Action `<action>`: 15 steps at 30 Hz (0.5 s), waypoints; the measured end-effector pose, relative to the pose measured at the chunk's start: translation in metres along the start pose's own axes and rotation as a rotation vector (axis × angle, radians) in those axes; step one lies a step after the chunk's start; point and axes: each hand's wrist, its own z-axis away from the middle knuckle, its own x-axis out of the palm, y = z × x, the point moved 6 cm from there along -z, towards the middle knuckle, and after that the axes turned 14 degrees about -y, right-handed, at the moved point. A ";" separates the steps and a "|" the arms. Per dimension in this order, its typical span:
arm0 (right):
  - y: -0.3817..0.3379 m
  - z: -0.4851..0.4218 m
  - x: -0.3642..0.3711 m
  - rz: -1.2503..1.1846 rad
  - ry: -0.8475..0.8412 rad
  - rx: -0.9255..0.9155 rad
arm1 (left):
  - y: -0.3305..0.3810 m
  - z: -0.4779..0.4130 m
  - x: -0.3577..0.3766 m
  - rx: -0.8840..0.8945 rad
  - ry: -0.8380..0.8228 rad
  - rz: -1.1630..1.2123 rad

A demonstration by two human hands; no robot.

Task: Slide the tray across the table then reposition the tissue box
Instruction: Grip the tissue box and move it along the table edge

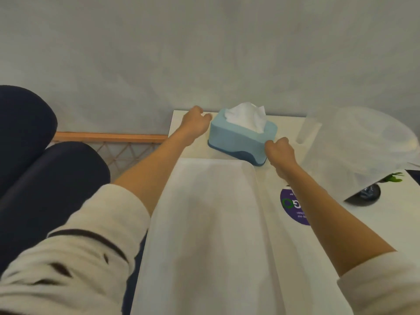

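A light blue tissue box (236, 139) with a white tissue sticking out of its top stands near the far edge of the white table (386, 223). My left hand (196, 122) is against the box's far left end, fingers curled. My right hand (279, 150) is against its near right end, fingers also curled. Both hands look to be gripping the box between them. The white tray (204, 223) lies on the table in front of the box, reaching toward me, and its far right corner nearly touches the box.
A white lampshade (359, 146) on a dark base (366, 194) stands at the right, with a small green plant (394, 177) behind it. A round purple sticker (293, 210) lies on the table. Dark blue cushions (34, 167) are at the left, and a grey wall stands behind the table.
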 end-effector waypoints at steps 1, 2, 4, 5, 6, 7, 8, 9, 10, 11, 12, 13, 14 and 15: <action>0.002 -0.006 0.002 -0.037 0.003 0.017 | -0.002 -0.007 0.007 -0.024 -0.001 0.018; 0.006 -0.012 0.005 -0.068 0.001 0.034 | -0.004 -0.012 0.013 -0.045 -0.003 0.035; 0.012 -0.023 0.009 -0.107 -0.006 0.055 | -0.011 -0.022 0.025 -0.086 -0.010 0.066; 0.014 -0.028 0.010 -0.118 -0.010 0.054 | -0.015 -0.026 0.029 -0.103 -0.014 0.084; 0.015 -0.033 0.012 -0.131 -0.014 0.050 | -0.018 -0.028 0.033 -0.117 -0.018 0.101; 0.016 -0.037 0.014 -0.146 -0.017 0.043 | -0.021 -0.030 0.036 -0.127 -0.021 0.116; 0.016 -0.041 0.016 -0.162 -0.014 0.037 | -0.025 -0.032 0.039 -0.128 -0.024 0.128; 0.016 -0.044 0.017 -0.175 -0.008 0.033 | -0.028 -0.034 0.040 -0.124 -0.028 0.135; 0.015 -0.047 0.018 -0.184 -0.004 0.031 | -0.031 -0.036 0.041 -0.116 -0.030 0.140; 0.014 -0.050 0.019 -0.183 -0.003 0.029 | -0.034 -0.038 0.042 -0.109 -0.029 0.147; 0.012 -0.054 0.020 -0.175 -0.006 0.024 | -0.036 -0.039 0.042 -0.102 -0.026 0.152; 0.009 -0.057 0.021 -0.164 -0.010 0.017 | -0.038 -0.041 0.042 -0.100 -0.021 0.158; 0.005 -0.059 0.021 -0.153 -0.013 0.008 | -0.040 -0.042 0.040 -0.100 -0.010 0.158; 0.001 -0.062 0.022 -0.144 -0.016 -0.001 | -0.043 -0.043 0.038 -0.104 0.006 0.157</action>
